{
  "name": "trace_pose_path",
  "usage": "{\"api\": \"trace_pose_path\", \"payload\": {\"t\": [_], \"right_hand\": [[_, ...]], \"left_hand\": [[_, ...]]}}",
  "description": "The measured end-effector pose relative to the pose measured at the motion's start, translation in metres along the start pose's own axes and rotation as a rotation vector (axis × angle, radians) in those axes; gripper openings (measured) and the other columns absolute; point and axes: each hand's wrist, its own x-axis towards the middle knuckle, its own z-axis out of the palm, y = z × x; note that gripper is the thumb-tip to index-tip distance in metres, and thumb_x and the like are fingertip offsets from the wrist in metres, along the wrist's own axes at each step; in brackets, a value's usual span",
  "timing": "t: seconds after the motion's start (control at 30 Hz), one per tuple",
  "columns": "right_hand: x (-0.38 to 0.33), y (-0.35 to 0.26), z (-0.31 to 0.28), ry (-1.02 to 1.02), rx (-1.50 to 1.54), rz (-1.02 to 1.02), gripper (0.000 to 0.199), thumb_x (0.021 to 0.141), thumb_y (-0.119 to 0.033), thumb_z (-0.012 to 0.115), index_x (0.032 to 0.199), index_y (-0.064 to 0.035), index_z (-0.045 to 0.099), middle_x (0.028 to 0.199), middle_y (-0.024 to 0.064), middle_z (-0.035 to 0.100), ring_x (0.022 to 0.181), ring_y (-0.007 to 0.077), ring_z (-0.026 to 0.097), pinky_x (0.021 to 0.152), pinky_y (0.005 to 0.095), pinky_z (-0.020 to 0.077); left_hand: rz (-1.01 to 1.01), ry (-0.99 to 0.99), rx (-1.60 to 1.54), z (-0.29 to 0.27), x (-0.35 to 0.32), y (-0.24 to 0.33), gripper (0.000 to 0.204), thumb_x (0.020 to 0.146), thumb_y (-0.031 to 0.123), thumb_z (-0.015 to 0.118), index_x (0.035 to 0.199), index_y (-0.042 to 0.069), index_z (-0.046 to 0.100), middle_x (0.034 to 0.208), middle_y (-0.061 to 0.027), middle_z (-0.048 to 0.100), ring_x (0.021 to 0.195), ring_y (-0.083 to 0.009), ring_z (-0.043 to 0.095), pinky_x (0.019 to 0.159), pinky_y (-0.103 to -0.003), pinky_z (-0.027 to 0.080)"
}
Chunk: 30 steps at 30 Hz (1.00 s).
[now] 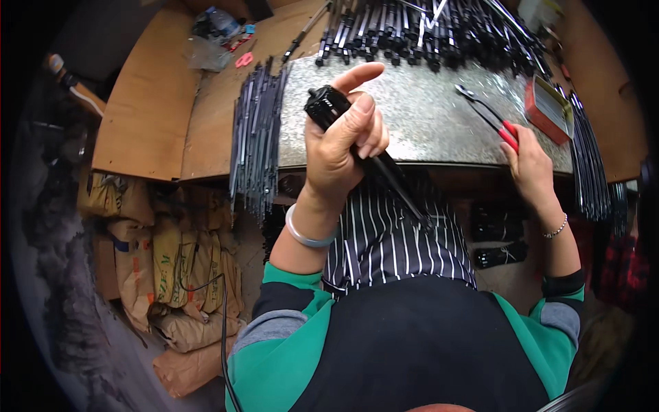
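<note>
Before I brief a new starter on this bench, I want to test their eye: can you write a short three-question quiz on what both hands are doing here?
1. True or false: the left hand holds a long black rod assembly lifted off the speckled metal benchtop.
2. Which tool is in the right hand? A) hammer B) red-handled pliers C) screwdriver
3. Fill in: the bundle of thin dark rods overhanging the bench edge lies to the person's ____.

Key: 1 true; 2 B; 3 left.
</note>
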Motion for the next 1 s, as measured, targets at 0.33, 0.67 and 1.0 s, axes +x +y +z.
{"api": "trace_pose_path", "payload": {"t": [0.33, 0.67, 1.0], "right_hand": [[0.030, -0.048, 0.034, 0.188, 0.606, -0.308, 0.075, 0.081, -0.039, 0.067, 0.139, -0.0049, 0.035, 0.134, 0.0158, 0.047, 0.121, 0.0256, 0.047, 0.104, 0.0403, 0.0355], [0.081, -0.103, -0.006, -0.057, 1.164, -0.166, 0.027, 0.091, -0.014, 0.060, 0.114, -0.0011, 0.052, 0.103, 0.0107, 0.062, 0.085, 0.0179, 0.060, 0.077, 0.0289, 0.0506], [0.076, -0.119, 0.008, 0.576, 0.911, -0.253, 0.044, 0.084, -0.024, 0.070, 0.119, -0.0032, 0.055, 0.108, 0.0147, 0.056, 0.082, 0.0185, 0.057, 0.062, 0.0269, 0.0479]], "left_hand": [[-0.028, 0.728, -0.455, 0.027, 0.023, -0.041, 0.038, 0.097, 0.040, 0.048, 0.109, 0.005, 0.055, 0.080, -0.0053, 0.059, 0.069, -0.0161, 0.056, 0.068, -0.028, 0.047], [0.260, 0.173, 0.686, 0.050, 0.024, -0.039, 0.020, 0.088, 0.003, 0.062, 0.107, 0.000, 0.055, 0.088, -0.0060, 0.058, 0.068, -0.0125, 0.053, 0.072, -0.024, 0.046], [0.318, 0.065, 0.798, 0.055, 0.066, -0.008, 0.031, 0.085, 0.004, 0.065, 0.114, 0.001, 0.052, 0.101, -0.0072, 0.057, 0.085, -0.0136, 0.057, 0.079, -0.025, 0.046]]}}
